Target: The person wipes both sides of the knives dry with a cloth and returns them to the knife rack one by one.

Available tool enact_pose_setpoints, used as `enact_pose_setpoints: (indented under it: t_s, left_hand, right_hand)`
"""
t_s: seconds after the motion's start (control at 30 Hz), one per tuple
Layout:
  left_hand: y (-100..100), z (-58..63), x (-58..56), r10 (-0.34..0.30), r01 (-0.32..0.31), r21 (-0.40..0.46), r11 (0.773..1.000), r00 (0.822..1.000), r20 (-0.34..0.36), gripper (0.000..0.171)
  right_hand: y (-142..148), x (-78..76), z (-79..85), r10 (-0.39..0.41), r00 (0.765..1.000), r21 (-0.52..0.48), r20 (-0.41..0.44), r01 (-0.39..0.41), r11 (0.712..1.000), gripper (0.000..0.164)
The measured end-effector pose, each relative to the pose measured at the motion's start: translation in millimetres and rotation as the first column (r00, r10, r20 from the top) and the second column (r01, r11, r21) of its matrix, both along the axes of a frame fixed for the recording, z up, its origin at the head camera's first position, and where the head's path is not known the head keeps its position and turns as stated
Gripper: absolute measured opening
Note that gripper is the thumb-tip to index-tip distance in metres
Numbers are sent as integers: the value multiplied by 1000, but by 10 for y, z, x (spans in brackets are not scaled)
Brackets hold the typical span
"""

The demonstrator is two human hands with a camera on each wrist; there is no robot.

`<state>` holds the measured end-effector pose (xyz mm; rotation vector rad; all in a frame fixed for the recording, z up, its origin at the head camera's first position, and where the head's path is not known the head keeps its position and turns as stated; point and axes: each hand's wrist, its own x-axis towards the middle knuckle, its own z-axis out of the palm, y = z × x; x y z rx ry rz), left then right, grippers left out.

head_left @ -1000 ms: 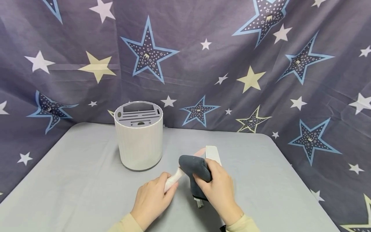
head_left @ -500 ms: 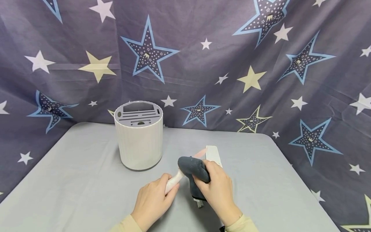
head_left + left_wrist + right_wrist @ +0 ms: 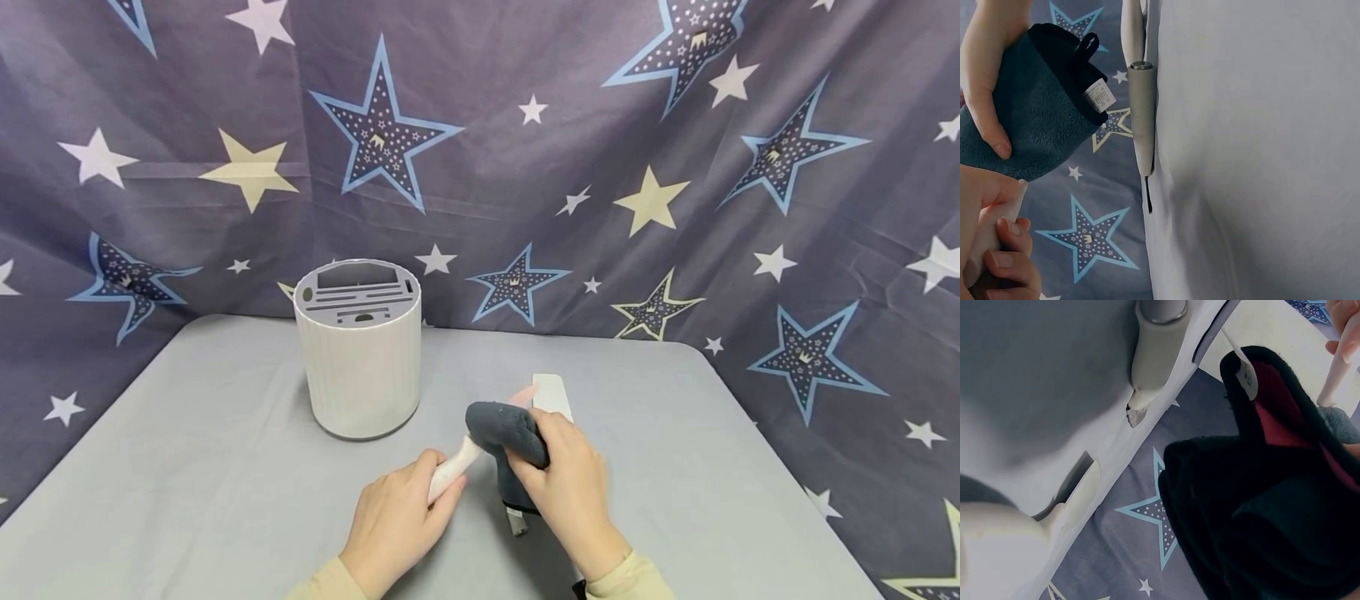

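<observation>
My left hand (image 3: 401, 512) grips the white handle (image 3: 447, 477) of a knife, which slants up to the right. A dark grey cloth (image 3: 504, 429) is folded over the knife's middle, and the pink blade (image 3: 523, 395) shows beyond it. My right hand (image 3: 566, 483) pinches the cloth around the blade, thumb on the near side. In the left wrist view the cloth (image 3: 1041, 112) has a hanging loop and a white label. The right wrist view shows its dark folds (image 3: 1235, 487) and a red inside; most of the blade is hidden.
A white ribbed knife block (image 3: 360, 367) with a slotted grey top stands upright at the back left of the grey-covered table (image 3: 225, 500). A white flat piece (image 3: 552, 395) lies beyond my right hand. A pale handle with a metal end (image 3: 1141, 112) lies on the table.
The right hand and cloth shift slightly left, then back right along the blade. The left hand keeps its grip on the handle, moving a little to the right.
</observation>
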<state>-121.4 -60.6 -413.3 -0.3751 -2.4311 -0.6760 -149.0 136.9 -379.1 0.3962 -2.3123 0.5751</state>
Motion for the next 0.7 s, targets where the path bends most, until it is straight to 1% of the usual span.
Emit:
enact_pose_setpoints:
  t_s: [0.4, 0.7]
  left_hand:
    - [13, -10, 16, 3, -3, 1, 1000, 999, -49, 21]
    - [16, -6, 24, -1, 1, 6, 1000, 999, -52, 22]
  right_hand:
    - [62, -50, 11, -29, 999, -21, 33, 30, 999, 41]
    - [118, -95, 16, -67, 997, -15, 49, 67, 998, 41]
